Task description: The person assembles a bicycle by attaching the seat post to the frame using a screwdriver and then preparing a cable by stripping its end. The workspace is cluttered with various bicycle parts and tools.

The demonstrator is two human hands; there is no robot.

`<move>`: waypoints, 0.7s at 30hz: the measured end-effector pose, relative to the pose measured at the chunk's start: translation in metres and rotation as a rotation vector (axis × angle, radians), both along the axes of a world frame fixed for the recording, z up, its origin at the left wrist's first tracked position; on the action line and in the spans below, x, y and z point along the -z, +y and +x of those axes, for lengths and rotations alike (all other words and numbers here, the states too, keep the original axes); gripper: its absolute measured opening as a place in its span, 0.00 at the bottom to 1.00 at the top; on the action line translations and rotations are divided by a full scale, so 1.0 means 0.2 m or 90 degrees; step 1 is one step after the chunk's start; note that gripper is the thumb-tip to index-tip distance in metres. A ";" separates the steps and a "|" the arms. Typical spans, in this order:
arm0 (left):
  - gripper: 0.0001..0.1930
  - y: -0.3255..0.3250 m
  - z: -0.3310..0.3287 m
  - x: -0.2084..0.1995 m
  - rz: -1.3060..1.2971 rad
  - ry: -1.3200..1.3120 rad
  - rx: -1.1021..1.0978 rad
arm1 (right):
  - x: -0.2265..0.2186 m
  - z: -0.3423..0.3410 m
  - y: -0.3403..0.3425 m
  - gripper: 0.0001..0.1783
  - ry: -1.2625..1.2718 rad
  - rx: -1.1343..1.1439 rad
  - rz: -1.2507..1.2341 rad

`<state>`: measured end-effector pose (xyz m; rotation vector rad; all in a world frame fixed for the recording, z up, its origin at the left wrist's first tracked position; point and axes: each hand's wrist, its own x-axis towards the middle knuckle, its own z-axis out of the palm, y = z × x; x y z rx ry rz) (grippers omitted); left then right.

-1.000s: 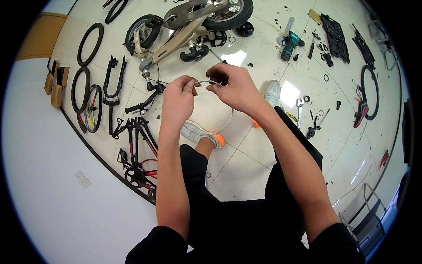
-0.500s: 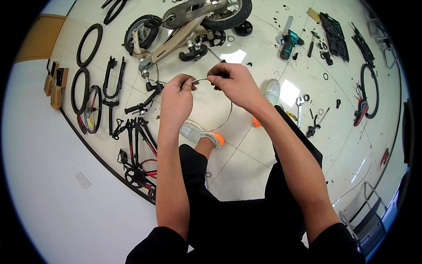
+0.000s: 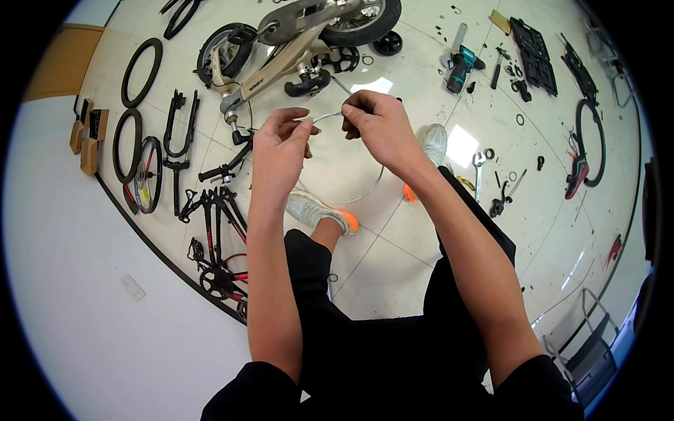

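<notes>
A thin grey cable [image 3: 327, 116] runs between my two hands, in front of me above the floor. My left hand [image 3: 279, 151] pinches it between thumb and fingers, the other fingers loosely curled. My right hand [image 3: 382, 126] grips it with thumb and forefinger pressed together. From the hands the cable hangs in a wide loop over my left shoe [image 3: 319, 210]. What the fingertips press on is partly hidden. Beyond my left hand lies a beige scooter [image 3: 270, 74] with black wheels, its handlebar [image 3: 225, 168] pointing toward me.
Bike tyres [image 3: 142, 72], a black fork [image 3: 180, 133] and a black-and-red bike frame [image 3: 217, 238] lie to the left. On the right are a cordless drill [image 3: 460, 69], a hammer [image 3: 498, 69], a wrench [image 3: 479, 175], an opened black tool case [image 3: 533, 56] and scattered small parts.
My hands have drawn slightly apart, the right one up and to the right. My left fingers have loosened and spread a little. The cable's loop has shifted to the right.
</notes>
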<state>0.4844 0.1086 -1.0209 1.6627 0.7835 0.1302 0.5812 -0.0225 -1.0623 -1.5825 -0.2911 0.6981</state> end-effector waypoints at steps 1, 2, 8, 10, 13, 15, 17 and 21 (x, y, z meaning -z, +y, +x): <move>0.11 0.00 0.00 0.00 -0.003 0.006 0.000 | 0.00 0.00 0.00 0.11 0.014 -0.005 0.003; 0.10 0.00 0.00 0.00 -0.006 0.011 0.000 | -0.01 0.00 0.00 0.11 0.027 -0.010 0.005; 0.07 0.00 0.00 0.00 -0.001 -0.006 -0.006 | -0.02 0.05 -0.02 0.11 0.181 -0.081 0.090; 0.07 0.01 0.00 -0.01 -0.006 -0.008 -0.004 | -0.04 0.06 -0.03 0.11 0.237 -0.090 0.113; 0.07 0.02 -0.01 0.00 0.002 0.000 0.004 | -0.05 0.06 -0.03 0.11 0.280 -0.085 0.103; 0.08 0.03 -0.01 0.01 0.007 0.015 0.004 | -0.04 0.05 -0.02 0.11 0.260 -0.077 0.057; 0.09 0.01 -0.01 0.00 0.037 0.008 0.013 | -0.02 0.03 0.00 0.11 0.191 -0.037 0.052; 0.12 -0.01 -0.01 0.04 0.111 -0.025 0.060 | -0.02 0.02 0.00 0.11 0.062 0.026 -0.005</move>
